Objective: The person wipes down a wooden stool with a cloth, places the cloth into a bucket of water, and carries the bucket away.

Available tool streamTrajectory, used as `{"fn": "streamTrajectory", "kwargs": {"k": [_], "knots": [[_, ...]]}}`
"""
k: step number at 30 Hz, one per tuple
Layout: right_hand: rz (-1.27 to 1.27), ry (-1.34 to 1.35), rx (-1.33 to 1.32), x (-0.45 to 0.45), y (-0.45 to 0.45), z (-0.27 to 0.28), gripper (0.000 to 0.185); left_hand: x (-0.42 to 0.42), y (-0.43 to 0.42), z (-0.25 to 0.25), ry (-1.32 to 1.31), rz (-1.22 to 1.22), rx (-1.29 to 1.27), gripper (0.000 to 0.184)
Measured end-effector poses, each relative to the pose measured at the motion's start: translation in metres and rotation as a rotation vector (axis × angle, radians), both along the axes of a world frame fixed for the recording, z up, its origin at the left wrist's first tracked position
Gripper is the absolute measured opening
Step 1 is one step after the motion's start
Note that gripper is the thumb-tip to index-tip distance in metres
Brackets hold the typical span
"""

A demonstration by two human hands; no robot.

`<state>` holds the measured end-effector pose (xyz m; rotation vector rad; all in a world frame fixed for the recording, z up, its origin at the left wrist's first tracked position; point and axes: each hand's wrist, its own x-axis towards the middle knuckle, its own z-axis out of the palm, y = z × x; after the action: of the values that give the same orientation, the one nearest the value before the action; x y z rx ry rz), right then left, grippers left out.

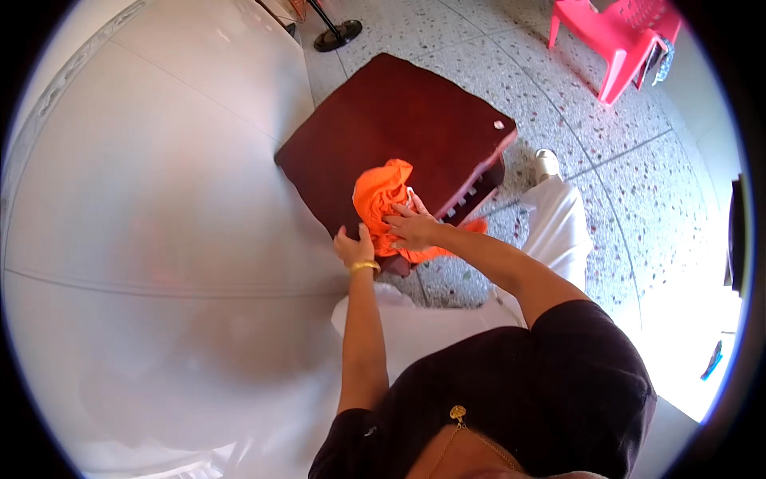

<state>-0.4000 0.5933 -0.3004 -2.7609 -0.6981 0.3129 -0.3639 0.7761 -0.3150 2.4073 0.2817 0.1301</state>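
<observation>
A bunched orange cloth (375,195) lies on the near corner of a dark red covered table (399,112), and part of it hangs over the edge to the right. My right hand (413,227) rests on the cloth with its fingers spread. At the cloth's lower left, my left hand (353,246), with a gold bracelet at the wrist, touches the table's corner, its thumb and fingers apart. Whether my left fingertips touch the cloth is hard to tell.
A large pale smooth surface (159,199) fills the left side. A pink plastic chair (618,40) stands at the upper right on the speckled floor (622,184). A black round stand base (337,36) is beyond the table. A small white piece (499,125) lies on the table's right corner.
</observation>
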Motion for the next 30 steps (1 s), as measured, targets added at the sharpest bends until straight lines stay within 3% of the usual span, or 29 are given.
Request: {"fn": "streamTrajectory", "kwargs": {"k": [2,6,8,10,11,14,16,20,21,30], "knots": [[-0.072,0.031,-0.036,0.026,-0.034,0.014,0.047,0.002,-0.011,-0.008,-0.014,0.106,0.133,0.071],[-0.346,-0.009,-0.061,0.087,-0.120,0.020,0.049,0.025,-0.001,-0.024,0.001,0.265,0.031,0.077],[-0.527,-0.160,-0.239,0.123,-0.165,-0.002,0.051,0.027,-0.005,-0.007,0.073,0.363,-0.063,0.078],[-0.739,-0.211,-0.221,0.144,-0.216,0.004,0.056,0.036,0.012,-0.012,0.256,0.398,-0.097,0.076],[-0.791,-0.144,-0.170,0.150,-0.240,0.016,0.064,0.042,0.017,-0.014,0.353,0.411,-0.108,0.076],[-1.010,-0.080,-0.040,0.146,-0.268,0.055,0.099,0.038,0.008,-0.008,0.326,0.452,0.027,0.074],[-0.990,0.158,0.357,0.169,-0.309,-0.004,0.113,0.038,0.009,-0.016,0.295,0.474,-0.015,0.075],[-0.859,0.095,0.424,0.166,-0.323,-0.018,0.106,0.042,0.025,-0.032,0.282,0.433,-0.038,0.075],[-0.893,0.053,0.409,0.161,-0.319,-0.017,0.096,0.040,0.025,-0.031,0.268,0.432,-0.067,0.075],[-1.122,0.038,0.496,0.054,-0.308,-0.024,0.092,0.056,0.038,-0.012,0.305,0.313,-0.115,0.078]]}}
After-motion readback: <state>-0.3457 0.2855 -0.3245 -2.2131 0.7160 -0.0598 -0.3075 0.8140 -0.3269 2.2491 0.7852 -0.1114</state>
